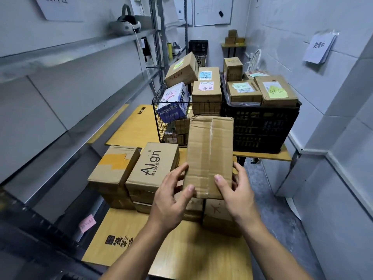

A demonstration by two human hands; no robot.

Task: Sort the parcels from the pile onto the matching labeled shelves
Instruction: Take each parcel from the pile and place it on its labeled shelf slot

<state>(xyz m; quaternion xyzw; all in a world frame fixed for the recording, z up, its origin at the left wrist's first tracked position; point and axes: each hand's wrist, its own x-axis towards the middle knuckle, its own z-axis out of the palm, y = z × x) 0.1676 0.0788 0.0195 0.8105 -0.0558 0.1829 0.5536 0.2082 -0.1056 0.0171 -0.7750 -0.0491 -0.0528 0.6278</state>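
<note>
Both hands hold one plain cardboard parcel [210, 154] by its near end, above the pile on the table: left hand [171, 197] and right hand [239, 191] each curl round a side edge, thumbs on the top face. It looks light and stiff, though creased. The glossy tape down its middle may be slick, so the edges are the better hold. This face shows no label. Nearby writing reads "Algn" on a box [153, 168], "Deeyeo" on a blue carton [173, 104] and "处理中" on a wall sheet [319, 46].

A gray headset [126, 24] sits up high on my left. White chair [254, 59] at the back, & a paper sign [320, 47] hangs on the wall [292, 23] to my right.
</note>
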